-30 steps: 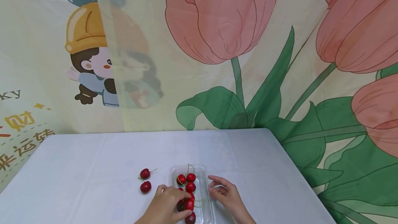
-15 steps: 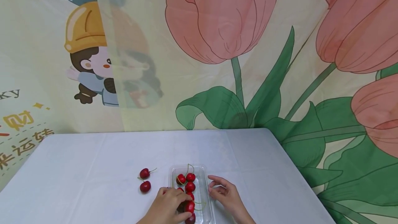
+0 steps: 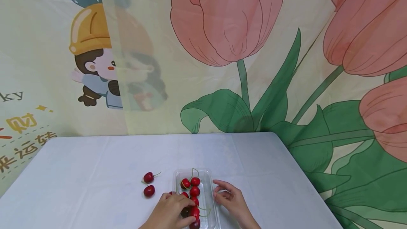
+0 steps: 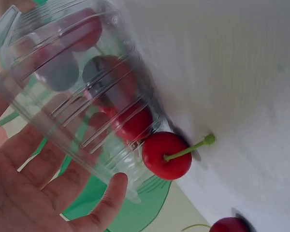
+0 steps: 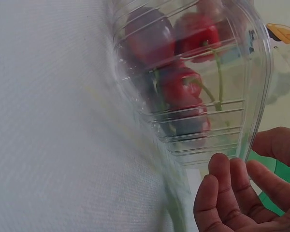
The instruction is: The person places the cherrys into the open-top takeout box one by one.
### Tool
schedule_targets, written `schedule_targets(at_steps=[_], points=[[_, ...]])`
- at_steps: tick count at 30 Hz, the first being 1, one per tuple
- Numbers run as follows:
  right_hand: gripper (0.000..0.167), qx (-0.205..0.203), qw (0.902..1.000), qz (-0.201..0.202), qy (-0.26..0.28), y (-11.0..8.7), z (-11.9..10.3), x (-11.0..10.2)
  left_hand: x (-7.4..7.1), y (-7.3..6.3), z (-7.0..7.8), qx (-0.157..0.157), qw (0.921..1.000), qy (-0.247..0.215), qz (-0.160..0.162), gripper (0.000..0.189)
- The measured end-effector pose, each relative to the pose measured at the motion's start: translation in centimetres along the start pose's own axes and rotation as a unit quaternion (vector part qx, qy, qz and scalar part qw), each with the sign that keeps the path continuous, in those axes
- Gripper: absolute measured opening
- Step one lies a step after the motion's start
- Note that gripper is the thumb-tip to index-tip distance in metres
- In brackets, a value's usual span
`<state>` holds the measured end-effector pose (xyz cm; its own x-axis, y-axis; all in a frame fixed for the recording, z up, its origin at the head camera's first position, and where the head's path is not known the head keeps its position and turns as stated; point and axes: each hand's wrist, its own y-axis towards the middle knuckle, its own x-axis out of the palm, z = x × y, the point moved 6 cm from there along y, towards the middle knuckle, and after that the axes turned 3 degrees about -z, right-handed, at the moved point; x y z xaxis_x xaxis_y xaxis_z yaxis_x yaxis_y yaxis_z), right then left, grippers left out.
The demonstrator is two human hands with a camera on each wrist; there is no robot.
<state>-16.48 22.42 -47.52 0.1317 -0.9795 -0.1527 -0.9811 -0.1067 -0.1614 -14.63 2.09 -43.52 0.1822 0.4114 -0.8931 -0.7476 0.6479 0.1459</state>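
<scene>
My left hand (image 3: 170, 209) reaches over the left side of a clear plastic tray (image 3: 208, 191). Its thumb and forefinger pinch a red cherry (image 3: 195, 213) low in the tray, its green stem pointing right. A dark cherry (image 3: 185, 212) shows between thumb and fingers. Several other cherries stand in rows, among them one at the far end (image 3: 195, 181). My right hand (image 3: 233, 202) rests by the tray's right wall, fingers relaxed; in the right wrist view its fingertips (image 5: 219, 164) are at the ribbed plastic. Below the left palm, the left wrist view shows fingers (image 4: 104, 205) beside the tray.
Two stemmed cherries, an upper one (image 3: 148, 177) and a lower one (image 3: 149, 191), lie on the white tablecloth (image 3: 105, 172) left of the tray. Another cherry (image 4: 166, 155) lies just outside the tray wall. A printed curtain (image 3: 152, 45) hangs behind the table.
The pinched cherry has shifted slightly down toward the near end of the tray, and its stem now points further right. The right hand has stayed in place.
</scene>
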Motion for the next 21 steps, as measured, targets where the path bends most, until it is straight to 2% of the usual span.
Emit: schedule_targets(at_steps=[5,12,18,21], points=[[0.046,-0.001,1.0,0.0,-0.004,0.1,0.1,0.0,-0.7,-0.3,0.0,-0.012,0.9998,-0.005,0.017,0.034],[0.046,-0.002,1.0,-0.001,-0.005,0.0,0.1,0.0,-2.0,-0.8,-0.1,-0.016,0.9979,-0.023,0.059,0.023],[0.046,0.003,1.0,0.0,-0.006,0.0,0.1,0.0,-3.3,-1.2,-1.1,-0.05,0.9964,-0.011,0.067,0.022],[0.046,0.002,1.0,-0.002,-0.005,0.0,0.2,0.0,-4.2,-1.5,-1.8,-0.066,0.9933,-0.006,0.095,0.021]])
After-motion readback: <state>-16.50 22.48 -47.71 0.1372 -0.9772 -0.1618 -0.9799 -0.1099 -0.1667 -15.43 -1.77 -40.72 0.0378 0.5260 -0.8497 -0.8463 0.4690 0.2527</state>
